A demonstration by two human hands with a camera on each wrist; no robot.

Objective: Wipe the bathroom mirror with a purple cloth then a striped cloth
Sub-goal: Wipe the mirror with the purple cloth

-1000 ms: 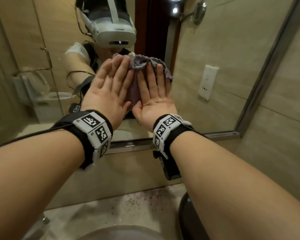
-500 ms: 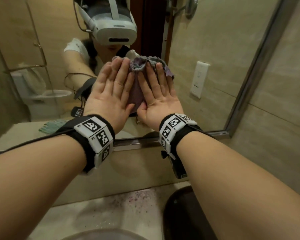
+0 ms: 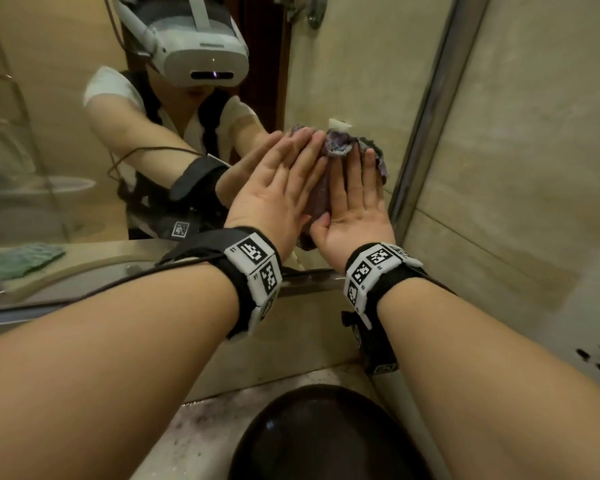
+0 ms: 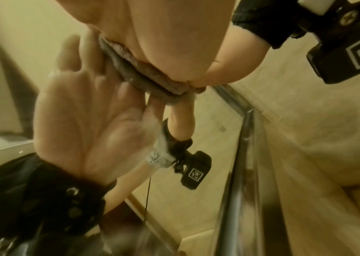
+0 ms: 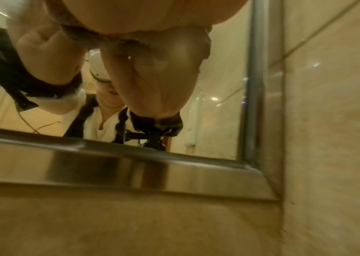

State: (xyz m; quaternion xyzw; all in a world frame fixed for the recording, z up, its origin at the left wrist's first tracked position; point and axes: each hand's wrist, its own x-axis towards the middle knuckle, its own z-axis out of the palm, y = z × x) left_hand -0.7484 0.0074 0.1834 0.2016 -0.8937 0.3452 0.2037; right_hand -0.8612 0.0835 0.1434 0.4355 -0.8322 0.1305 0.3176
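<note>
Purple cloth (image 3: 336,147) bunched up and pinned flat against the bathroom mirror (image 3: 357,71), down near the lower right corner of the glass, just beside the metal frame (image 3: 426,109). Pressed there by both hands side by side: left hand (image 3: 274,199) with fingers straight and close together, laid over the left part of the cloth; right hand (image 3: 354,206) also flat, fingers straight, thumb tucked in toward the left hand. No curling or pinching anywhere, just open palms pushing on fabric.

Seen from the left wrist view too: same cloth (image 4: 144,69) squashed into a thin fuzzy strip between palm and glass, with the reflected hand right behind it. Bit blurry in the right wrist view, but cloth edge (image 5: 80,37) peeking out under the palm, and the frame corner (image 5: 260,173) close below and to the right.

Black wristbands with white marker tags on both wrists (image 3: 257,268). Green cloth (image 3: 21,259) showing in the reflection at lower left, lying on the counter; can't make out stripes from here. Speckled countertop (image 3: 201,431) below, with a dark round basin (image 3: 326,438) set in it. Beige tile wall (image 3: 520,168) on the right.
</note>
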